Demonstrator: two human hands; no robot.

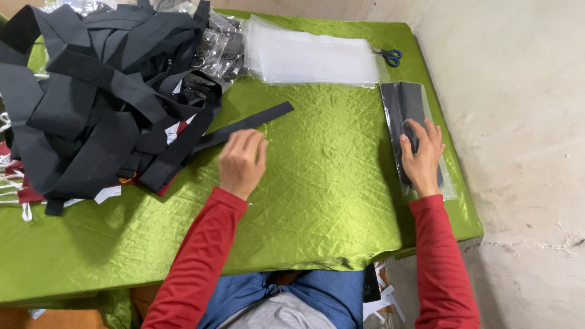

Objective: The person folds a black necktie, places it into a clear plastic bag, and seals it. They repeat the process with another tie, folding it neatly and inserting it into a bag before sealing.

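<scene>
Leftmost, a big heap of black fabric strips (103, 91) fills the upper left of the frame, too tangled to count, with bits of red and white cloth showing under its lower edge. One strip (244, 126) trails out of the heap toward the middle of the green satin tablecloth (329, 183). The left hand (242, 161) rests just below that strip, its fingers curled loosely with the tips at the strip's edge; whether they actually pinch it cannot be told. Behind it, at the top centre, lie a few crinkled clear bags of small dark parts (219, 45), and next to them one flat stack of empty clear plastic bags (317, 58). One pair of blue-handled scissors (390, 56) sits just right of that stack, near the table's far edge. Toward the right edge lies a single clear bag holding folded black strips (409, 116), lengthwise along the table. The right hand (421, 155) lies flat on this bag, fingers spread and pressing down, gripping nothing. Both arms wear red sleeves, and the two hands are well apart.
</scene>
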